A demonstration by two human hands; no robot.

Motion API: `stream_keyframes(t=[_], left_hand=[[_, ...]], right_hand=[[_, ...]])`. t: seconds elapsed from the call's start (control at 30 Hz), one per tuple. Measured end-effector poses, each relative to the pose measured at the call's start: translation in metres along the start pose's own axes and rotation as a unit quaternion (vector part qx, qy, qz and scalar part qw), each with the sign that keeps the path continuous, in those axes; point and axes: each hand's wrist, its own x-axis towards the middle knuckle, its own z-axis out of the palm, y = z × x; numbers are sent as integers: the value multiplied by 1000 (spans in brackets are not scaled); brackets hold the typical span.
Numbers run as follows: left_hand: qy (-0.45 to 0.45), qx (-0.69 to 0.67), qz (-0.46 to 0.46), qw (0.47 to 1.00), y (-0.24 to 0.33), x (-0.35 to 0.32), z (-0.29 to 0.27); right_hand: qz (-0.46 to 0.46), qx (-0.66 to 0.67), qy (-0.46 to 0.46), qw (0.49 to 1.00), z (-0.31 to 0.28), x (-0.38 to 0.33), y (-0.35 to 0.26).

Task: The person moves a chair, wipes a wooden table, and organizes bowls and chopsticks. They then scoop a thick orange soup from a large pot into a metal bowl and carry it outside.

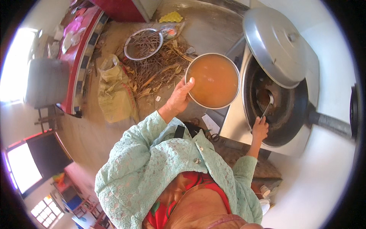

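My left hand [180,97] grips the rim of a round metal bowl [213,81], thumb over the edge. Orange-brown liquid nearly fills the bowl, which is held in the air left of the stove. My right hand [260,129] is closed round the handle of a ladle [270,102]. The ladle's head is down inside a large dark wok [291,114], where a little brown liquid lies at the bottom. A big domed metal lid [275,45] leans over the far part of the wok and hides it.
The wok sits in a pale stove top [236,122] against a white wall. On the floor lie twigs and dry stalks [152,78], a basin of sticks [129,49] and a yellowish sack [114,95]. A red-edged counter [72,91] stands at the left.
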Motion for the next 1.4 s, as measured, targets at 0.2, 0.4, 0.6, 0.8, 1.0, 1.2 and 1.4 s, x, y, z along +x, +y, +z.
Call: stream_keyframes(t=[0.2, 0.4, 0.6, 0.8, 1.0, 1.2, 1.4], left_hand=[[29, 9, 55, 998, 31, -29, -53], [73, -11, 112, 991, 64, -66, -119], [117, -57, 200, 971, 94, -112, -161], [180, -133, 278, 934, 91, -155, -185], [224, -173, 353, 892, 83, -202, -189], [305, -194, 407, 839, 65, -254, -194], [350, -223, 445, 794, 45, -313, -213]], right_hand=[[-92, -75, 122, 985, -49, -47, -82], [-337, 89, 89, 933, -55, -82, -196], [-430, 107, 15, 896, -27, -83, -251], [-443, 39, -46, 894, 0, -77, -277], [-492, -29, -60, 868, 9, -59, -314], [-526, -108, -56, 842, 17, -34, -329], [-644, -112, -78, 753, 33, -74, -380]])
